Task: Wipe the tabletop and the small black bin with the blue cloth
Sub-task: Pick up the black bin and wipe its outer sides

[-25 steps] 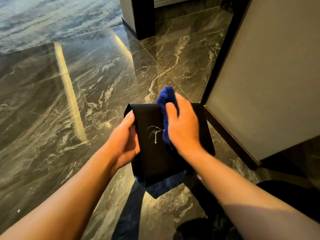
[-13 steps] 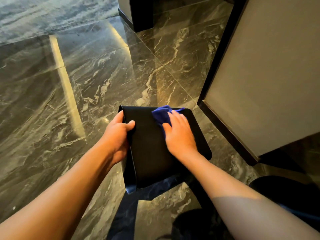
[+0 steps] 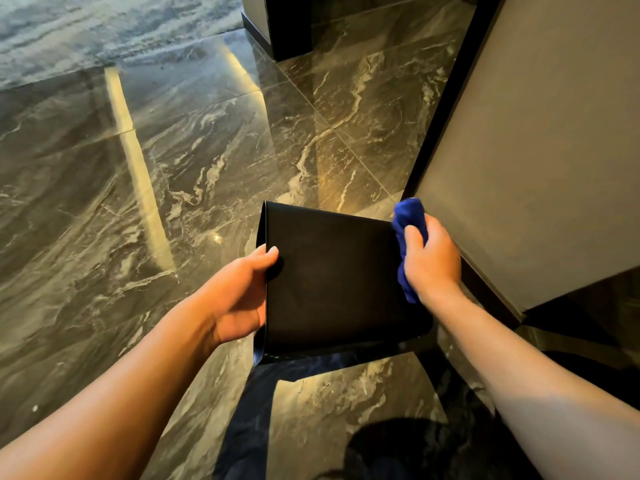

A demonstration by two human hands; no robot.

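The small black bin is held above the marble floor, one flat matte side turned up toward me. My left hand grips its left edge, thumb on top and fingers underneath. My right hand is closed around the bunched blue cloth and presses it against the bin's right edge. Part of the cloth sticks out above my fingers and part hangs below my wrist. The grey tabletop with a dark rim slants along the right side, just beyond my right hand.
A glossy dark marble floor with light streaks fills the left and centre. A dark pillar base stands at the top centre. Below the tabletop on the right lies deep shadow.
My right hand has slid with the cloth from the middle of the bin's upper face to its right edge. My left hand has shifted its grip on the left edge.
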